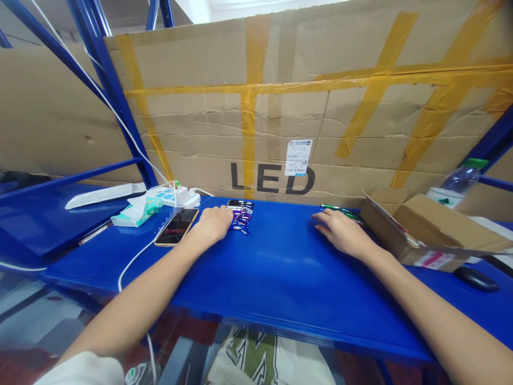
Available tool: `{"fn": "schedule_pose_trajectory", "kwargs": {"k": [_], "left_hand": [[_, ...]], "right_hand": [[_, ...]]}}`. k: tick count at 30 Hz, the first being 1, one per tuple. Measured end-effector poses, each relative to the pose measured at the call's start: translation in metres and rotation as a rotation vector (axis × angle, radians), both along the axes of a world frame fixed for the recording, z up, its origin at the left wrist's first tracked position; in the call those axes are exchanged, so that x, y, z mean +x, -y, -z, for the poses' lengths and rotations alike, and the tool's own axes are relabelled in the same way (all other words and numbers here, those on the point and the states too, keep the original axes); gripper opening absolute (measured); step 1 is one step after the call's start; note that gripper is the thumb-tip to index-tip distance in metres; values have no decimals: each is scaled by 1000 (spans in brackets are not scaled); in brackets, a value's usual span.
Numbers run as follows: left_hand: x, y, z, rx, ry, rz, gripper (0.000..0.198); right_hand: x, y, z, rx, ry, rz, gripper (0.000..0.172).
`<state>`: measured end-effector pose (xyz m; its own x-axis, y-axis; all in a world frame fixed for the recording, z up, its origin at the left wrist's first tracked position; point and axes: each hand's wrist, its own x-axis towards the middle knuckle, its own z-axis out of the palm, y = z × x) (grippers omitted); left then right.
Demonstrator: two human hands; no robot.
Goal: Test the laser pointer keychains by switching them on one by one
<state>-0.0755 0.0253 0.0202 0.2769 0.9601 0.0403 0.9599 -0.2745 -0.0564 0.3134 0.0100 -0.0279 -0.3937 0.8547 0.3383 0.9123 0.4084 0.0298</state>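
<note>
On the blue table, a row of small carabiner-clip items (242, 216) in blue, purple and black lies left of centre. My left hand (216, 222) rests against the left side of this row, its fingertips hidden or too small to make out. Farther right, my right hand (339, 230) is spread low over the tabletop, fingers apart, with nothing seen in it. Green pen-like items (332, 207) lie just beyond its fingers, partly hidden behind the hand.
A phone (177, 227) lies left of my left hand, near a tissue pack (136, 211), a power strip (172, 196) and white cables. An open cardboard box (401, 240), a bottle (459, 184) and a black mouse (476, 278) are at right. Large cardboard (200, 133) stands behind.
</note>
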Motion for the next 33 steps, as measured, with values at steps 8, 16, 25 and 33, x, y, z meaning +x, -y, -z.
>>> {"fn": "schedule_pose_trajectory", "kwargs": {"k": [8, 16, 25, 33], "left_hand": [[2, 2, -4, -85, 174, 184, 21], [61, 33, 30, -153, 550, 767, 41], [61, 23, 35, -22, 431, 620, 40], [59, 13, 38, -30, 460, 580, 41]], "right_hand": [[-6, 3, -1, -91, -27, -58, 31], [-37, 22, -13, -210, -257, -277, 37], [-59, 42, -18, -350, -314, -335, 49], [-51, 37, -16, -305, -295, -301, 22]]}}
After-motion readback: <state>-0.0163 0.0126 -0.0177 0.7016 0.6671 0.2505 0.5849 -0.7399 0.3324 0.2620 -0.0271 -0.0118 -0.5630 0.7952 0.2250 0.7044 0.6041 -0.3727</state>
